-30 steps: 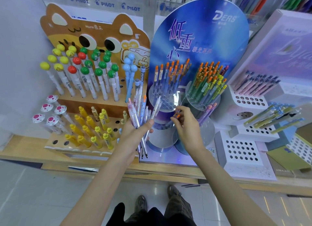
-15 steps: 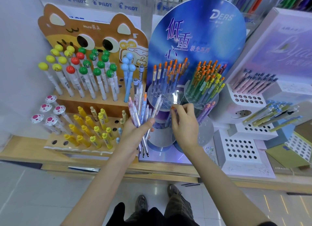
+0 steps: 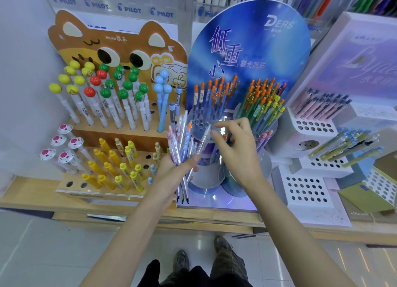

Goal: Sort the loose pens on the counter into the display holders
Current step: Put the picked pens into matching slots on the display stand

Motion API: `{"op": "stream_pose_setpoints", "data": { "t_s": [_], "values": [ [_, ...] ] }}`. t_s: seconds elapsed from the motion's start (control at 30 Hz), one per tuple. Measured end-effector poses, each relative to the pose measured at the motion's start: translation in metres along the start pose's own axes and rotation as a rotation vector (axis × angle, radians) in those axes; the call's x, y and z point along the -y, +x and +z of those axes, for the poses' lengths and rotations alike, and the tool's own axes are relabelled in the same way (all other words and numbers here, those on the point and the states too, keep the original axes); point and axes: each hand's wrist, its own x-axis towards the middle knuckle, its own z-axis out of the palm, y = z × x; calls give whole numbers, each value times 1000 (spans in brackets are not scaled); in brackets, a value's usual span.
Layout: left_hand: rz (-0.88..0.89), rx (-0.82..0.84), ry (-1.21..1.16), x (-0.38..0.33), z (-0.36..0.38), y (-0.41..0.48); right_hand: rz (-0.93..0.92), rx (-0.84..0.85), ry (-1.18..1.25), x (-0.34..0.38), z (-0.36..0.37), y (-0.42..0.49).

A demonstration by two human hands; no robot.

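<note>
We've got a bundle of pens (image 3: 182, 145) in our left hand (image 3: 171, 170), fingers wrapped round the barrels w/ the thumb pressed across the front, tips hanging below the palm, caps fanned up toward 12 o'clock. Our right hand (image 3: 238, 151) sits just at 3 o'clock of the bundle, thumb & forefinger pinching the top of one clear pen (image 3: 204, 139) that leans out of the bunch; its lower end looks tucked in w/ the others, though the view is too crowded there to be sure. Behind both hands, at 12 o'clock, stands the clear round holder (image 3: 202, 123) w/ orange-capped pens, in front of the blue sign (image 3: 257, 50). At 1 o'clock a second round holder (image 3: 266, 115) is packed w/ green, yellow & orange pens. At 9 to 10 o'clock the wooden cat rack (image 3: 120, 134) carries ball-topped pens above, yellow ones below. White holed racks (image 3: 305, 190) sit at 3 o'clock on the wooden counter (image 3: 32, 194)
</note>
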Motion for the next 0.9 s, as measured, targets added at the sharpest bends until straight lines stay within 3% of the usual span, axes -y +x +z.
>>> {"op": "stream_pose_setpoints", "data": {
  "t_s": [0.13,0.33,0.57,0.8,0.9],
  "values": [
    [33,85,76,0,3,-3,156,197,91,25,10,5],
    [15,117,133,5,1,-5,296,222,133,26,18,7],
    [-31,105,98,10,1,-1,397,-46,445,23,11,11],
    [-12,12,46,17,-1,-2,172,-355,448,22,-30,31],
    [19,-42,23,15,-2,2,134,-373,398,15,-34,25]
  ]
}}
